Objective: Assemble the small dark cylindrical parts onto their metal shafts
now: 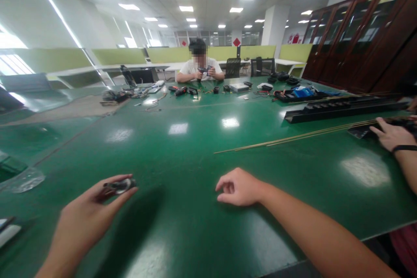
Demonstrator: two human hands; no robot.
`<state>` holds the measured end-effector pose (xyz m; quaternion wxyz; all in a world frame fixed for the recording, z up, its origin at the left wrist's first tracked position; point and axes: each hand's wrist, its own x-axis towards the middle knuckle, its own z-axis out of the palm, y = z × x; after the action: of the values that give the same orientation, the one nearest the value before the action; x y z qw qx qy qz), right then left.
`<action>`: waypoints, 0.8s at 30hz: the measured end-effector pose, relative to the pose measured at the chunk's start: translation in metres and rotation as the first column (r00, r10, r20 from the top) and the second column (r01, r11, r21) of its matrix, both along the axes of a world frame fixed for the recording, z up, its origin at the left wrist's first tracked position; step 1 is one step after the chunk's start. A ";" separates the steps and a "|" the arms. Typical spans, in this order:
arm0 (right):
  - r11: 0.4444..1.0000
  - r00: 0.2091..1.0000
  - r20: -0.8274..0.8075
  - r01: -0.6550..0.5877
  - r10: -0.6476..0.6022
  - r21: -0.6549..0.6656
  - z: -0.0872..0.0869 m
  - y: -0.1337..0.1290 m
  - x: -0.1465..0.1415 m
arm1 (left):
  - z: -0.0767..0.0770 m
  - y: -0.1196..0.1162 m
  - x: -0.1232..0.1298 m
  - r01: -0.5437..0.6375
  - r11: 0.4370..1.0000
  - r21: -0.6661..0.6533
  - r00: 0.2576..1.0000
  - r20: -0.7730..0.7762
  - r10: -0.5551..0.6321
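Note:
My left hand [86, 217] is raised over the left part of the green table [182, 165]. Between its thumb and fingers it grips a small dark metal part with a round, ring-like face [121, 185]; its exact kind is too blurred to tell. To the right, my right hand [239, 187] rests low over the table, fingers loosely curled with a gap between thumb and forefinger, and nothing shows in it. Several thin brass-coloured rods [276, 141] lie beyond my right hand, running off to the right.
A co-worker's hand [392, 134] touches dark parts at the right edge, near a long black channel [342, 110]. Across the table a person [200, 67] holds a dark tool. Small parts and a grey box [239, 87] lie along the far side. A clear plastic item [28, 180] sits left.

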<state>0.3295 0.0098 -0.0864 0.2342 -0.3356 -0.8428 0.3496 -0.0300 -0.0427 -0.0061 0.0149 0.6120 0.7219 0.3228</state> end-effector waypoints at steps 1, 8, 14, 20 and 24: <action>1.000 1.000 -0.004 0.002 -0.002 0.000 0.000 0.000 0.001 | -0.002 0.009 0.016 0.058 0.998 -0.033 0.997 0.054 -0.056; 0.993 0.990 -0.081 0.114 -0.115 -0.024 0.008 0.004 0.008 | -0.042 0.060 0.142 0.582 0.813 0.011 0.758 0.354 -0.548; 0.989 0.988 -0.052 0.146 -0.147 -0.023 0.004 0.008 0.007 | -0.078 0.066 0.152 0.632 0.771 0.083 0.692 0.389 -0.609; 0.987 0.991 -0.062 0.114 -0.121 -0.114 -0.002 0.007 0.005 | -0.075 0.056 0.144 0.676 0.731 0.095 0.660 0.362 -0.658; 0.987 0.990 -0.081 0.106 -0.116 -0.121 -0.005 0.008 0.004 | -0.075 0.055 0.147 0.709 0.700 0.085 0.609 0.428 -0.668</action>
<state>0.3332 0.0179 -0.0912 0.2701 -0.3794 -0.7899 0.3990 0.1175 0.0128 -0.0814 0.3238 0.7543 0.4229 0.3839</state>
